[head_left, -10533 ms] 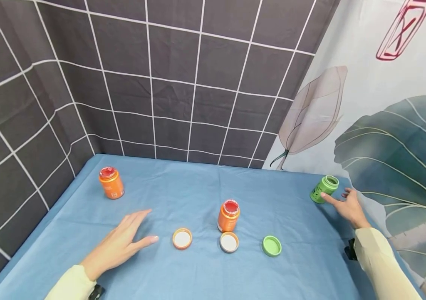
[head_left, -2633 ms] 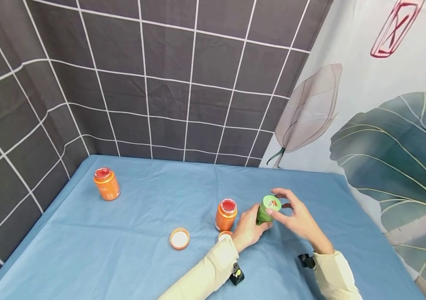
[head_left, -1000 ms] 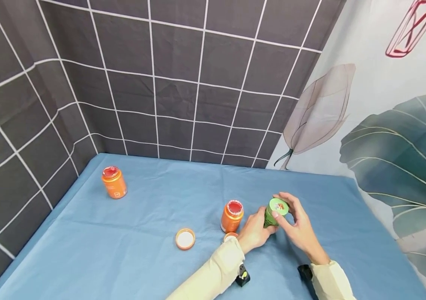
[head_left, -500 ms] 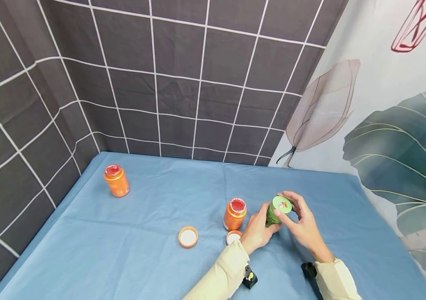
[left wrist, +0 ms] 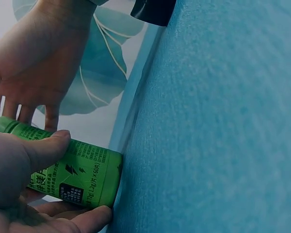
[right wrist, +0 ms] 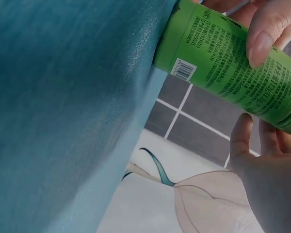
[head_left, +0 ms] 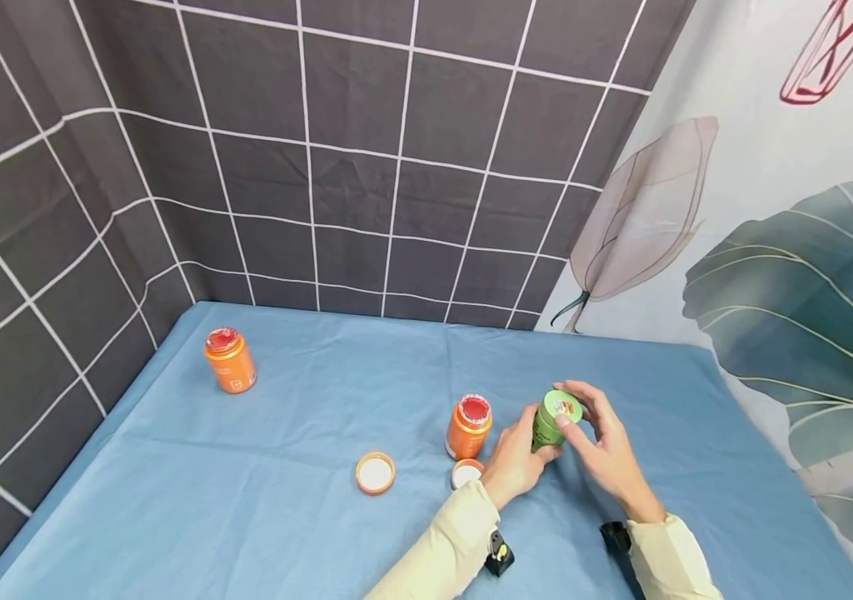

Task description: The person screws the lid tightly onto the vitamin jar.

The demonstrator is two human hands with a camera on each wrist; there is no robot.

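A green bottle (head_left: 546, 431) with its green lid (head_left: 563, 405) on top stands on the blue cloth, and its base touches the cloth in both wrist views. My left hand (head_left: 514, 460) grips the bottle's body, with the thumb (left wrist: 48, 150) across the printed label. Around the lid, my right hand (head_left: 606, 450) curls its thumb and fingers, partly hidden by the bottle in the right wrist view. Just left of the left hand stands an uncapped orange bottle (head_left: 467, 432) with a red rim. An orange lid (head_left: 466, 472), white inside upward, lies partly behind the left wrist.
Another orange bottle (head_left: 231, 365), also uncapped, stands at the back left. A second orange lid (head_left: 375, 472) lies inside up near the middle of the blue cloth (head_left: 246, 500). Dark gridded fabric (head_left: 351, 183) and a leaf-printed sheet (head_left: 749, 183) hang behind the table.
The green bottle was uncapped at the far right; it is now near the middle right, with its lid on and both hands around it. The last second shows only slight right-hand finger movement.
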